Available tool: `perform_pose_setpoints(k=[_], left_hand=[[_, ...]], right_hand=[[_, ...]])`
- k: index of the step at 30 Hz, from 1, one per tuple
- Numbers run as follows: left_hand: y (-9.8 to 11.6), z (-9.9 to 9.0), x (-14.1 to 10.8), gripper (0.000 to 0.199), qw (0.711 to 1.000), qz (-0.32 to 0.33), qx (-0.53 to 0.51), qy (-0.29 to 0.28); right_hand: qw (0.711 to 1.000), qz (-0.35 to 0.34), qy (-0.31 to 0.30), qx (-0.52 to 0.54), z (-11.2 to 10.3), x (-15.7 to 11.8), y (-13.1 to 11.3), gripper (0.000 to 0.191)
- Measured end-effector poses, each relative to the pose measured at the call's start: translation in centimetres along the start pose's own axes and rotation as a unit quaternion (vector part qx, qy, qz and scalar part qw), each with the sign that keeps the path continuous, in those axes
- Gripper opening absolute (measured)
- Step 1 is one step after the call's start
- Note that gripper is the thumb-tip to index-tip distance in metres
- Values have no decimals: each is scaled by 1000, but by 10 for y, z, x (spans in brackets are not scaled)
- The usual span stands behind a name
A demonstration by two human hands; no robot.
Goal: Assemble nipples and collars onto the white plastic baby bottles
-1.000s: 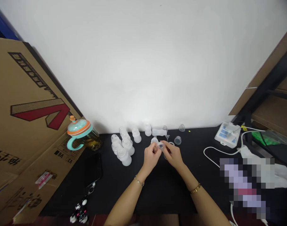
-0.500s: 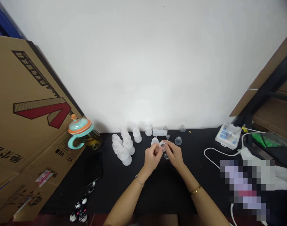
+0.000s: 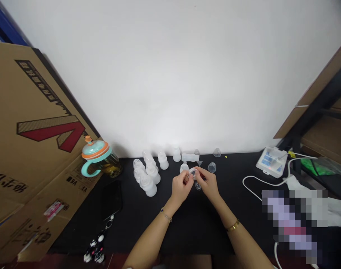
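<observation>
Between my fingertips is a small white ring (image 3: 193, 172), like a bottle collar. My left hand (image 3: 182, 185) pinches its left side, and my right hand (image 3: 208, 183) grips its right side. Just behind the hands stands an open white bottle (image 3: 184, 167). A clear silicone teat (image 3: 198, 186) lies on the black table close to my right fingers. Clear dome caps (image 3: 212, 167) (image 3: 216, 152) rest behind and to the right. A white bottle (image 3: 190, 157) lies on its side near the wall, with another teat (image 3: 199, 163) in front of it.
Several white baby bottles (image 3: 148, 185) stand grouped to the left. Farther left are a teapot (image 3: 96, 149), a phone (image 3: 111, 200) with a beaded strap (image 3: 94, 248) and a large cardboard box (image 3: 33, 157). A white plastic case (image 3: 272, 161) and a white cable (image 3: 251, 191) lie to the right.
The ring has tilted slightly between my fingers. Both hands have otherwise stayed in nearly the same place, and the bottles and caps have not moved.
</observation>
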State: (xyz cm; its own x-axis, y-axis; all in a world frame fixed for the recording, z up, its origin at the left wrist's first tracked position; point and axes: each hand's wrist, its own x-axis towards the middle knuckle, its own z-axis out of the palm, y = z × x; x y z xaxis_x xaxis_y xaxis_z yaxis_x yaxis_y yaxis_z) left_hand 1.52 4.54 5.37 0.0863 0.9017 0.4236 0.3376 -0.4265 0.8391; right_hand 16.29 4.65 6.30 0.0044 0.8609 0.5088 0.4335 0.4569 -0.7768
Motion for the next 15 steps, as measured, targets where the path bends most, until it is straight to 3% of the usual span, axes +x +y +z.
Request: perform_pose_setpoints(k=[15], left_hand=[[1, 0, 1, 32, 1000, -9, 0, 9]], right_hand=[[998, 32, -13, 47, 0, 2, 1, 34]])
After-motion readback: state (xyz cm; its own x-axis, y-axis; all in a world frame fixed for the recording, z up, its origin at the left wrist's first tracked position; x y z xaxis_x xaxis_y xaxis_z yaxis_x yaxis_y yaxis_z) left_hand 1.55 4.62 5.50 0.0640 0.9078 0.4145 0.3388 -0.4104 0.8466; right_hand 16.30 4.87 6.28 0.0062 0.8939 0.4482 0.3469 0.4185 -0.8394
